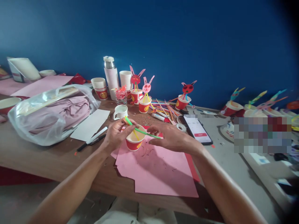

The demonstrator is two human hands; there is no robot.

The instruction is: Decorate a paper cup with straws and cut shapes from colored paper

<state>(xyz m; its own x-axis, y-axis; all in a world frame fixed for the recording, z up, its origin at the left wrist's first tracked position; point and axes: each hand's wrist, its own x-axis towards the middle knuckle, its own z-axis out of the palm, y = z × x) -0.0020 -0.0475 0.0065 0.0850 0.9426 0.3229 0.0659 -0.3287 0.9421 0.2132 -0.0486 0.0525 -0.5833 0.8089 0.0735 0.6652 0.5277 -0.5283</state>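
Note:
My left hand (119, 133) pinches a green pipe cleaner (147, 133) near its upper left end, where a bit of yellow shows. The pipe cleaner slants down to the right, across the top of a red and white paper cup (135, 146). A yellow strip shows inside that cup's mouth. Around the free end of the pipe cleaner is my right hand (169, 138), its thumb and fingers apart and not visibly closed on it. Under the hands and cup lies pink paper (161, 174), with a red sheet (192, 168) beneath its right side.
Behind stand cups with rabbit-like paper figures (146, 87), a flask (111, 77) and a white mug (121, 111). Loose pipe cleaners (167, 109) and a phone (198, 130) lie rightward. Leftward are a plastic bag (53, 115), white card (91, 124) and pens (92, 141).

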